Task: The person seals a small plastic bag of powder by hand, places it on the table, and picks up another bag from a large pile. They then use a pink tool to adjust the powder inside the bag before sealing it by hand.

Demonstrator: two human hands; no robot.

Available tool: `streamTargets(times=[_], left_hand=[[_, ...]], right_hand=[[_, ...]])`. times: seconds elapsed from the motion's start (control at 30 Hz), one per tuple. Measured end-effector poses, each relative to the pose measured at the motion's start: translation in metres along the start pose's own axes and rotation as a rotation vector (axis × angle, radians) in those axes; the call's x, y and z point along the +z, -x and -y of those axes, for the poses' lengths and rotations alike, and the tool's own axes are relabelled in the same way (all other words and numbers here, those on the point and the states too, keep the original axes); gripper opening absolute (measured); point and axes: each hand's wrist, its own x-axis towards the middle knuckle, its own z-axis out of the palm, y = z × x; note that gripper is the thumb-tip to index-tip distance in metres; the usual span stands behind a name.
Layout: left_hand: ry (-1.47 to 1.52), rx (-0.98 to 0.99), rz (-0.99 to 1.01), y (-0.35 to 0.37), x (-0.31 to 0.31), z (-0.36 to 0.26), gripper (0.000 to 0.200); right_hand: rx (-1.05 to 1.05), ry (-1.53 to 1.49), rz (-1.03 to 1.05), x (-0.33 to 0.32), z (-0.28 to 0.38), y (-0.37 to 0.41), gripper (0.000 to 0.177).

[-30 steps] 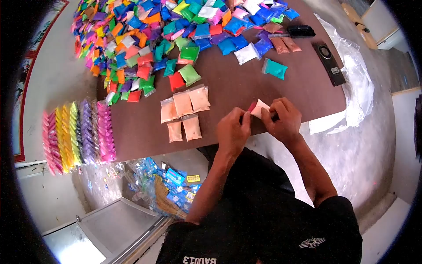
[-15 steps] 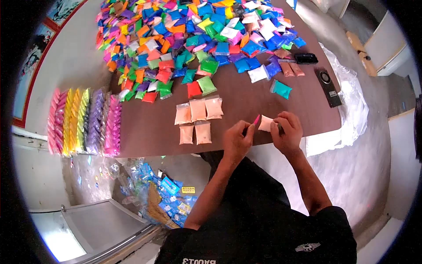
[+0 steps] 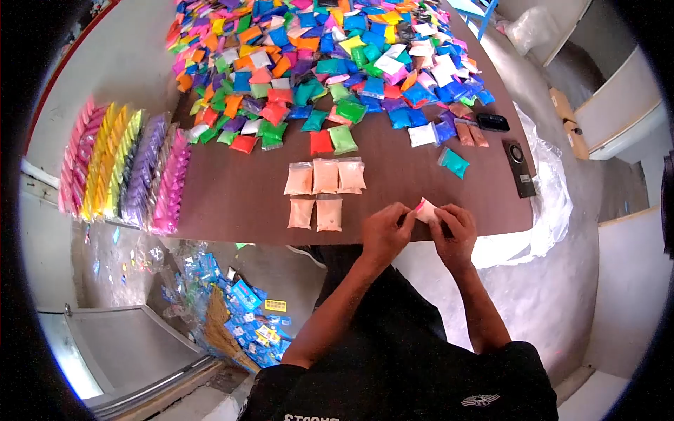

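Note:
Close to the table's front edge, my right hand (image 3: 455,235) pinches a small clear packet with peach filling (image 3: 427,212). Across from it, my left hand (image 3: 386,230) is closed on a small slim pink thing (image 3: 421,205), which lies against the packet's upper left edge; its exact kind is too small to make out. Left of my hands, several matching peach packets lie flat in two rows, among them one in the upper row (image 3: 325,176) and one in the lower row (image 3: 328,213). A teal packet (image 3: 455,163) rests beyond my right hand.
A large heap of coloured packets (image 3: 330,67) covers the far part of the brown table (image 3: 232,186). Long sleeves of coloured packets (image 3: 144,175) stand at the left. A black device (image 3: 519,168) and a dark case (image 3: 493,122) lie right. Litter and a broom (image 3: 223,326) are below.
The pink thing in my left hand has come down onto the edge of the peach packet, and my hands are closer together. The view has shifted slightly.

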Motion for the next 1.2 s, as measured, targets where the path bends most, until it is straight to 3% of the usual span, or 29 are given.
streamTargets(times=[0.1,0.37,0.67,0.97,1.2], left_hand=[[-0.037,0.034,0.042,0.002,0.001,-0.007,0.016],[-0.183,0.120,0.122,-0.005,0.011,-0.014,0.018],[-0.267,-0.034,0.093,-0.019,-0.007,-0.012,0.021],[-0.291,0.125,0.217,-0.013,0.013,-0.029,0.021],[-0.446,0.097,0.138,-0.037,0.000,-0.015,0.023]], right_hand=[[-0.021,-0.006,-0.107,0.010,-0.004,0.003,0.025],[-0.085,-0.019,-0.116,0.007,-0.006,0.003,0.029],[-0.065,0.003,-0.095,0.004,0.003,0.000,0.025],[-0.078,0.022,-0.136,0.010,-0.009,0.006,0.031],[-0.062,0.022,-0.138,0.007,-0.005,0.005,0.034]])
